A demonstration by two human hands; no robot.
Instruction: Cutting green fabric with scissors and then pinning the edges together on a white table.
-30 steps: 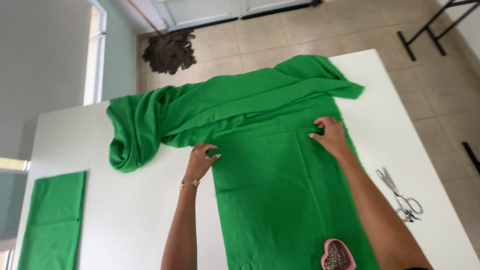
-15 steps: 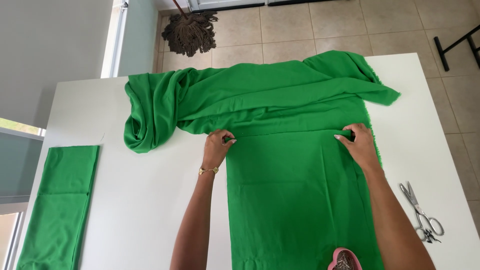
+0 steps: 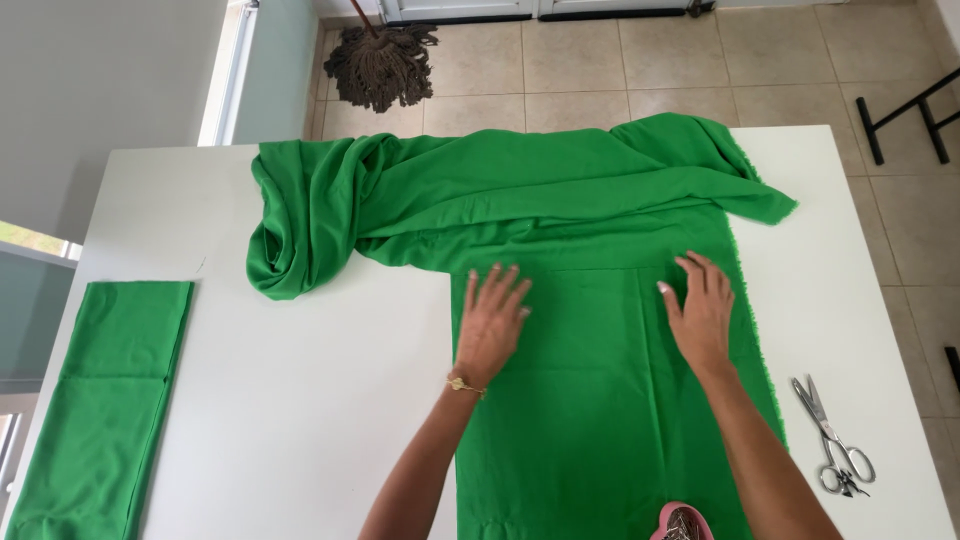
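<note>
1. On the white table (image 3: pixel 300 420), seen from the head camera, the green fabric (image 3: pixel 590 400) lies spread flat, with its far part bunched in folds.
2. Left hand (image 3: pixel 490 322) rests palm down on the fabric near its left edge, fingers spread, gripping nothing.
3. Right hand (image 3: pixel 700 315) also lies flat and open near the right frayed edge.
4. Scissors (image 3: pixel 835 440) lie well apart at the right.

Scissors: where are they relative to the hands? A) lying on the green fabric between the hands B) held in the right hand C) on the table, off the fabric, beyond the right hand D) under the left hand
C: the scissors lie on the bare white table, clear of the green fabric, on the outer side of the right hand; both that and the left hand rest flat on the fabric.
</note>
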